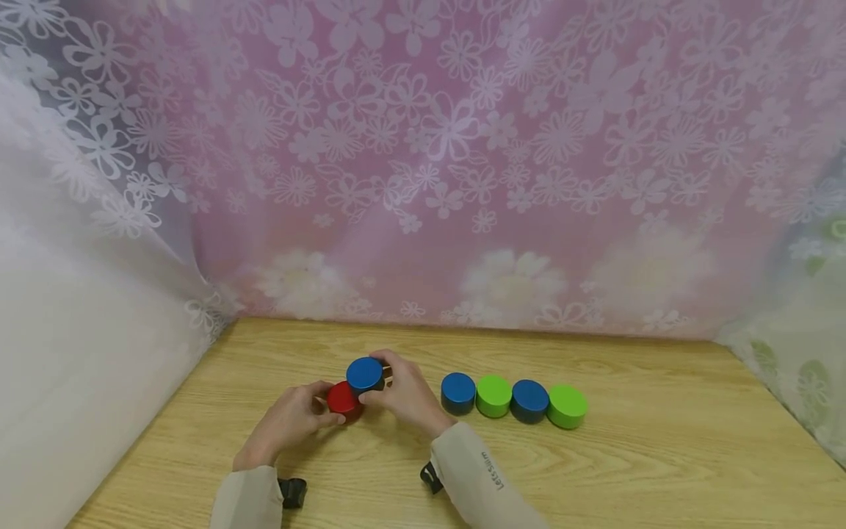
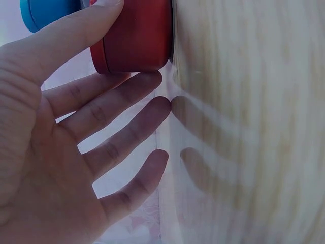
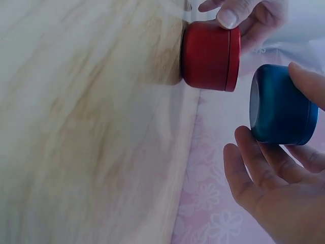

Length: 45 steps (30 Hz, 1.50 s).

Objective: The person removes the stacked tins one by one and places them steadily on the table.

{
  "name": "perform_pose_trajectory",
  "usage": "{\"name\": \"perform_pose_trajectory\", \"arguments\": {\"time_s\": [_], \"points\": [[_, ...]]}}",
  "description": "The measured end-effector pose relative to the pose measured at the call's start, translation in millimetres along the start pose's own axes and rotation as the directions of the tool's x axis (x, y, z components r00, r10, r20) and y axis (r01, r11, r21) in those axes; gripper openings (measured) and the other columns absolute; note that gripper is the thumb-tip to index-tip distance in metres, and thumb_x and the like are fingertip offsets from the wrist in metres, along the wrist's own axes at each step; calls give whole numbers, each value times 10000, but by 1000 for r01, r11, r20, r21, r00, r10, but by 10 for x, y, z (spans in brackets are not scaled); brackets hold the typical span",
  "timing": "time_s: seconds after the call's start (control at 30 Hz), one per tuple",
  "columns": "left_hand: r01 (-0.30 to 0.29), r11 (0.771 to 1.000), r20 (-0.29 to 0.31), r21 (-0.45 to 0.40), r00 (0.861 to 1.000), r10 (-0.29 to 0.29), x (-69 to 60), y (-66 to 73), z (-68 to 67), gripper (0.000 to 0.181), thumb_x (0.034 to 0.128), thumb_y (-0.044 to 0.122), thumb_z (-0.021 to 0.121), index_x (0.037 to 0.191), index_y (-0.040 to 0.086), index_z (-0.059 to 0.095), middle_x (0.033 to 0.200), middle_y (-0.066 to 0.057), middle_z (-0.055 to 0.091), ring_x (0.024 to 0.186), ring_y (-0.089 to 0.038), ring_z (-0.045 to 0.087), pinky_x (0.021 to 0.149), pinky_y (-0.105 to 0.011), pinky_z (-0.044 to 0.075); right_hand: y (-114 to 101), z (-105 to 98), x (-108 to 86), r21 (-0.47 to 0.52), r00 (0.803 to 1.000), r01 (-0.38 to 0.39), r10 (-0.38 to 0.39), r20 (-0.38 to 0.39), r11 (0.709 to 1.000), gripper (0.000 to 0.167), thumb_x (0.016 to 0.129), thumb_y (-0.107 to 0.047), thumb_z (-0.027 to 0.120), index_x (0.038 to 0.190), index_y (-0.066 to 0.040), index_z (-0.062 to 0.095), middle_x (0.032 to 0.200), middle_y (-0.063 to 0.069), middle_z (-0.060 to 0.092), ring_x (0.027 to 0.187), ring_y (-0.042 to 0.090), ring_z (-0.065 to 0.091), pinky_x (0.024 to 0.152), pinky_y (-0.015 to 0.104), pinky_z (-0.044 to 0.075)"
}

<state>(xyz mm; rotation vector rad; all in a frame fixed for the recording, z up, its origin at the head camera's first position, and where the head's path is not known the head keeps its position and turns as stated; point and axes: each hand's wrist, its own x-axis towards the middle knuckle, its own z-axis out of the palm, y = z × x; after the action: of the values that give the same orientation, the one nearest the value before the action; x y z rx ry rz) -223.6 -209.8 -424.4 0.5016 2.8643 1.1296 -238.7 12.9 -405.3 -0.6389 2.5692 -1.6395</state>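
A round red tin with a lid stands upright on the table. My left hand grips it from the left, thumb on the near side and fingers on the far side. Just to the right, my right hand holds a round blue tin between thumb and fingers. This blue tin is raised off the tabletop, and its base shows in the right wrist view. From the head it overlaps the back right of the red tin; in the right wrist view a gap separates the two.
Right of the hands, a row of lidded tins runs across the wooden table: a blue tin, a green tin, another blue tin and another green tin. A pink floral curtain hangs behind the table.
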Motion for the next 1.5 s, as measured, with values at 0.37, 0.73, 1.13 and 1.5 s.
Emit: {"name": "perform_pose_trajectory", "arguments": {"time_s": [0.37, 0.73, 1.13, 1.5], "points": [[-4, 1000, -19, 19, 1000, 4, 1, 12, 0, 468, 820, 158, 861, 1211, -29, 685, 992, -56, 736, 804, -148, 671, 688, -335, 554, -2, -223, -54, -43, 1000, -13, 13, -10, 999, 620, 858, -127, 836, 1401, -22, 554, 1268, 139, 620, 1066, 312, 610, 894, 458, 527], [5, 1000, -26, 25, 1000, -5, -12, 28, -3, 469, 813, 171, 870, 1206, -14, 692, 1021, -67, 742, 830, -169, 690, 722, -376, 572, 36, -459, -114, -53, 999, -18, 16, -39, 998, 614, 872, -117, 817, 1415, -29, 546, 1279, 164, 610, 1082, 341, 622, 912, 486, 526], [6, 1000, -12, 23, 1000, -6, -19, 47, -9, 473, 814, 187, 869, 1198, -20, 687, 994, -58, 740, 823, -165, 683, 709, -361, 565, 90, -692, -213, -68, 991, -17, 7, -134, 998, 604, 841, -65, 829, 1385, -12, 571, 1248, 138, 638, 1087, 319, 631, 913, 486, 528], [3, 1000, -9, 23, 1000, -3, -19, 34, -15, 485, 817, 190, 867, 1211, -25, 683, 1002, -47, 737, 832, -163, 675, 734, -378, 563, 149, -952, -318, -83, 988, -40, 27, -154, 996, 610, 845, -92, 830, 1386, -15, 558, 1230, 130, 634, 1097, 312, 624, 921, 474, 530]]}}
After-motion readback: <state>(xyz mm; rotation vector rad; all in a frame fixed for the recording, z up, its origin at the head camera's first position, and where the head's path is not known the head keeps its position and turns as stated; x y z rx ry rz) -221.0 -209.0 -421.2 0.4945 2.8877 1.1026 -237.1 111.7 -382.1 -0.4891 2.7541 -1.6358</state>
